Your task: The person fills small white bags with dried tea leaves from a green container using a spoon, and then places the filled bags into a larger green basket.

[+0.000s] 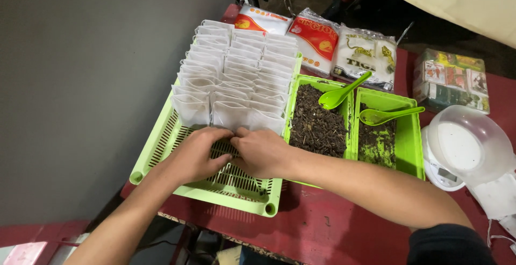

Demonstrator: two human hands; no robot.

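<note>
My left hand (pixel 196 152) & right hand (pixel 262 151) meet over the green slotted tray (pixel 161 149), fingertips pinched together on the front-row white filter pouch (pixel 235 115). Looks like I'm seating it; the next move needs a gentle push upright. Beyond my fingers: more pouch rows. Right of them: a bin of dark dried leaves (pixel 317 128) w/ a green spoon (pixel 339 95).

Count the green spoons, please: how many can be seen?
2. One green spoon rests over the tray of dark dried leaves; the other spoon lies across the tray to its right.
</note>
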